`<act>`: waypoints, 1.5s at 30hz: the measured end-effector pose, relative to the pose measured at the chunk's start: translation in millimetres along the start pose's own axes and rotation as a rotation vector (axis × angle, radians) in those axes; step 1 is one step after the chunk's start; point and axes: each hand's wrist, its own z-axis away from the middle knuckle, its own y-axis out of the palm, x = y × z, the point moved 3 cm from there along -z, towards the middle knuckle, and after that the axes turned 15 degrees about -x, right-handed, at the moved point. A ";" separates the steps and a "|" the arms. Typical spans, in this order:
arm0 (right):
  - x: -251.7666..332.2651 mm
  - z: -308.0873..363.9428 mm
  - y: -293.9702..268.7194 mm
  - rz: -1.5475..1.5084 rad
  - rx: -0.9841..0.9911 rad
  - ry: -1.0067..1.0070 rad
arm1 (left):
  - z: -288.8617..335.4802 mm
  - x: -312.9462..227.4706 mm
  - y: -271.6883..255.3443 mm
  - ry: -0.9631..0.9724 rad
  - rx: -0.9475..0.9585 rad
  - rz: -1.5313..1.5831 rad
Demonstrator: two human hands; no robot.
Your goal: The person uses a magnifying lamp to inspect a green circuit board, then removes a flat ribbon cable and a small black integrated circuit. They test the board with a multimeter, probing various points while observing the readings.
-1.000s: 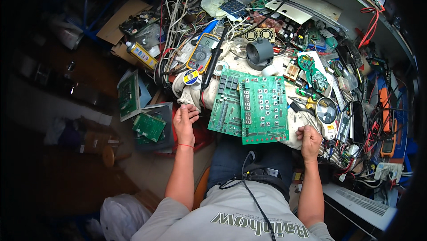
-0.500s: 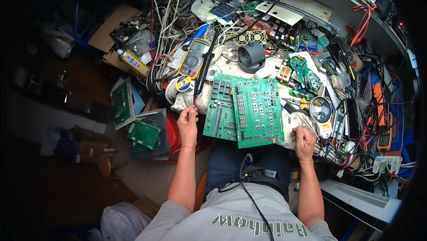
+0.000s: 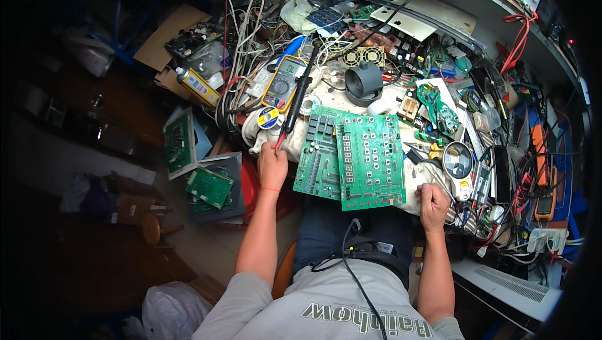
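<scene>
My left hand (image 3: 273, 164) is closed at the bench's front edge, its fingers pinching a slim red piece that looks like a test probe (image 3: 280, 142). Just beyond it lies a long black pen-shaped tool (image 3: 296, 106), across the edge of a yellow multimeter (image 3: 283, 84). Two green circuit boards lie to the right of that hand: one with black relays (image 3: 313, 159), partly covered by another with digit displays and small buttons (image 3: 374, 164). My right hand (image 3: 434, 207) rests as a fist beside the boards' right front corner; whatever its curled fingers may hold is hidden.
A solder reel (image 3: 268, 117) sits near the multimeter. A grey cylindrical part (image 3: 364, 83) stands behind the boards. To the right are a magnifier (image 3: 457, 160), pliers (image 3: 433, 150) and tangled cables. More boards (image 3: 210, 187) lie left of the bench, by a red stool (image 3: 251, 180).
The whole view has shifted slightly, moving the scene a little rightward. The red piece in my left hand now slants more and shows more of its length. My right hand remains a fist.
</scene>
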 end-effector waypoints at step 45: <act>147.2 14.3 25.3 -0.299 0.340 -0.349 | 83.1 -67.4 -192.0 -0.133 -0.157 0.742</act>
